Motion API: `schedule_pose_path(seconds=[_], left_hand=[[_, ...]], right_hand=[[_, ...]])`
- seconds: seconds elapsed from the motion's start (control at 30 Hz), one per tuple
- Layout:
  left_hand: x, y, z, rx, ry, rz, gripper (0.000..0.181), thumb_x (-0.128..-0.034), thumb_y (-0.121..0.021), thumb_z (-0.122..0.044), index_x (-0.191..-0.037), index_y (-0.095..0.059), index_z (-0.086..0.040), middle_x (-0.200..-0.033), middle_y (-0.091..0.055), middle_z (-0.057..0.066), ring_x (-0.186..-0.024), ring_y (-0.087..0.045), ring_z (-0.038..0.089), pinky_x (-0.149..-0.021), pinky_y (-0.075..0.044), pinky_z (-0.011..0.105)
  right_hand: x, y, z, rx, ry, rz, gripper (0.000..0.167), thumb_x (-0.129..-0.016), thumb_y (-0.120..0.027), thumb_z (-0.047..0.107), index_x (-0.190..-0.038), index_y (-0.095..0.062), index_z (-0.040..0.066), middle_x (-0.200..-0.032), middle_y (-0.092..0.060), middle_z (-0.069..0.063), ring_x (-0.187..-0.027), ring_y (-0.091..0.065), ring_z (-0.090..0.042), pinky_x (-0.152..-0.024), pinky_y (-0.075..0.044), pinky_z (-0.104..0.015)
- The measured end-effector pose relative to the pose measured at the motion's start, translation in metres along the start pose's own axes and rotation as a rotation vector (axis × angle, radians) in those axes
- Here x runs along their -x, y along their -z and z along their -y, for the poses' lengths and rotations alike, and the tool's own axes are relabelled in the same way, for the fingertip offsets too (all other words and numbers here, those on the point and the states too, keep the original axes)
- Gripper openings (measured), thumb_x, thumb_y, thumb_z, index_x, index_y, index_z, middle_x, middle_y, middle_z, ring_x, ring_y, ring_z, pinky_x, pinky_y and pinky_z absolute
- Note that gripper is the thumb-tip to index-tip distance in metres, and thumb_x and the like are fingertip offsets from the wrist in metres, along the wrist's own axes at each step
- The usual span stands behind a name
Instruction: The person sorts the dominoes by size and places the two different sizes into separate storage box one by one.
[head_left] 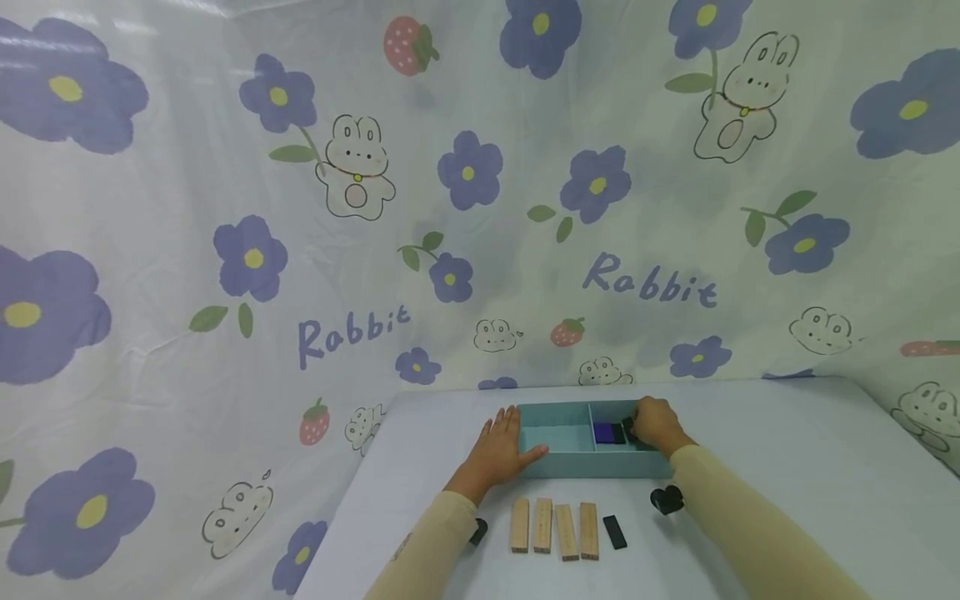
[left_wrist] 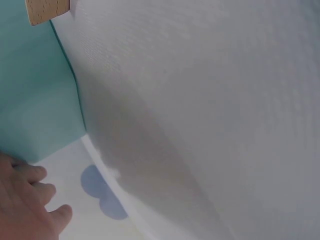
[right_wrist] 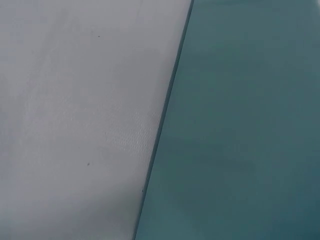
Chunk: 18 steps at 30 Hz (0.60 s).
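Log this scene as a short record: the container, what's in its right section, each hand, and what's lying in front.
Container: teal rectangular open box, split by an upright divider
Right section: purple rectangular piece, with black beside it
Left hand: left hand rests against the box's left end
Right hand: right hand reaches into the right section, fingers appearing to pinch a small black piece, partly hidden
In front: four light-brown rectangular wooden blocks in a row, then a black flat rectangular piece to their right

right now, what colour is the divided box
The box is a muted blue-green, seen best in the head view.
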<state>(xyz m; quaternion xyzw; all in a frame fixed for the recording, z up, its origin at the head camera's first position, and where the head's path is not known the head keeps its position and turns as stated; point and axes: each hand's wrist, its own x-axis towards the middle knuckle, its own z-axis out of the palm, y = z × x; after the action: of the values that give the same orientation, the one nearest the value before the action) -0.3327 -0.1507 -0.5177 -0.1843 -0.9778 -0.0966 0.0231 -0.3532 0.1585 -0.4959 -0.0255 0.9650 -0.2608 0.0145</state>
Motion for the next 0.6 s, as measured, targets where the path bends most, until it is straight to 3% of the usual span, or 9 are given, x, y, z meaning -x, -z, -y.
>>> schedule_pose_path(seconds=[0.33, 0.6], left_hand=[[0.0013, -0.0003, -0.0012, 0.014, 0.008, -0.007, 0.099, -0.0908, -0.041, -0.072, -0.154, -0.019, 0.001, -0.159, -0.02, 0.016, -0.146, -0.014, 0.031, -0.116, -0.013, 0.05], [0.0006, -0.0014, -0.0001, -0.011, 0.009, -0.006, 0.106, -0.0865, -0.03, -0.081, -0.154, -0.018, 0.0, -0.159, -0.019, 0.015, -0.146, -0.014, 0.029, -0.116, -0.014, 0.049]], right_hand=[[-0.0047, -0.0077, -0.0017, 0.041, -0.017, -0.023, 0.027, -0.082, -0.066, -0.002, -0.06, -0.052, 0.006, -0.065, -0.056, -0.006, -0.063, -0.051, -0.023, -0.062, -0.048, -0.039], [-0.0077, -0.0081, -0.0032, 0.056, -0.016, -0.026, 0.017, -0.082, -0.067, -0.002, -0.068, -0.058, 0.002, -0.072, -0.06, -0.009, -0.066, -0.051, -0.024, -0.065, -0.05, -0.043]])
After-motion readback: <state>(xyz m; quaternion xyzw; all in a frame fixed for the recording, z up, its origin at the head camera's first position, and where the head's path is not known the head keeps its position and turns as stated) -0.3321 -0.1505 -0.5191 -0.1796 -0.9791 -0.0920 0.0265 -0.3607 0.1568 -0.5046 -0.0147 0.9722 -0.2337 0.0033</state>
